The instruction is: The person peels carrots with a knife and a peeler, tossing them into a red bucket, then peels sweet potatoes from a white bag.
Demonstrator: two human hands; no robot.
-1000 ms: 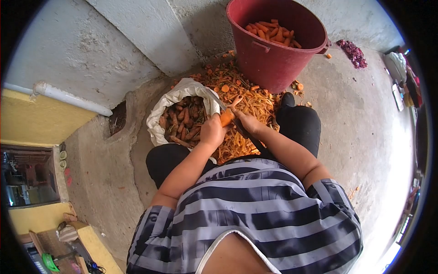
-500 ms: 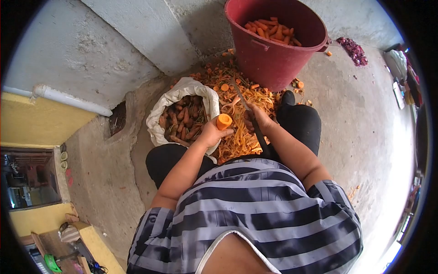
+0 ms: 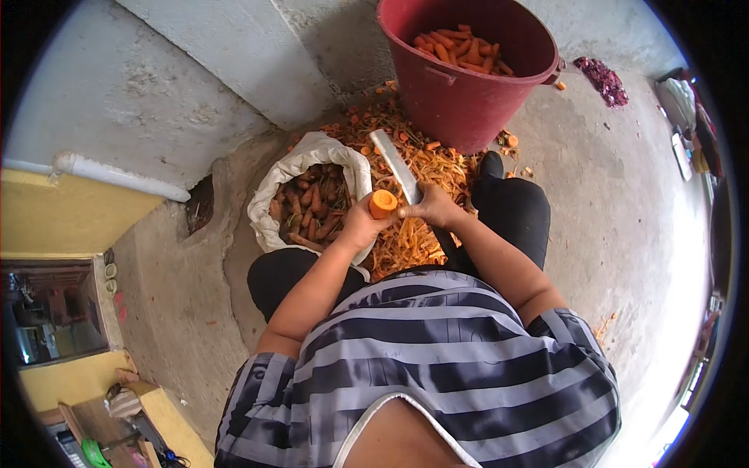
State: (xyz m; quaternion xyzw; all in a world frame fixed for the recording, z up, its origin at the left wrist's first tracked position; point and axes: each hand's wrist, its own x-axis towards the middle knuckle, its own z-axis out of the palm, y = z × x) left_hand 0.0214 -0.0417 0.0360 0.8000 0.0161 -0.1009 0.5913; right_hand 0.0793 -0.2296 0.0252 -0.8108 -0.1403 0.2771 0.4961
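Observation:
Closed around a thick carrot (image 3: 383,203), my left hand (image 3: 361,225) keeps its round cut end facing up. My right hand (image 3: 437,207) grips a knife (image 3: 396,165) whose broad blade points up and to the left, its flat side catching the light. The right thumb reaches close to the carrot. Below both hands lies a heap of carrot peelings (image 3: 416,249) with cut ends mixed in. Just left of my left hand stands a white sack (image 3: 264,204) with rolled edges, holding unpeeled carrots (image 3: 312,207).
A large red bucket (image 3: 460,105) with peeled carrots (image 3: 460,51) stands ahead by the wall. Dark red scraps (image 3: 602,83) lie on the concrete floor to its right. A white pipe (image 3: 117,175) runs along the left wall. My knees flank the peelings.
My right hand has moved left toward the carrot, and the knife has turned from edge-on to show its flat side. My left hand stays nearly in place.

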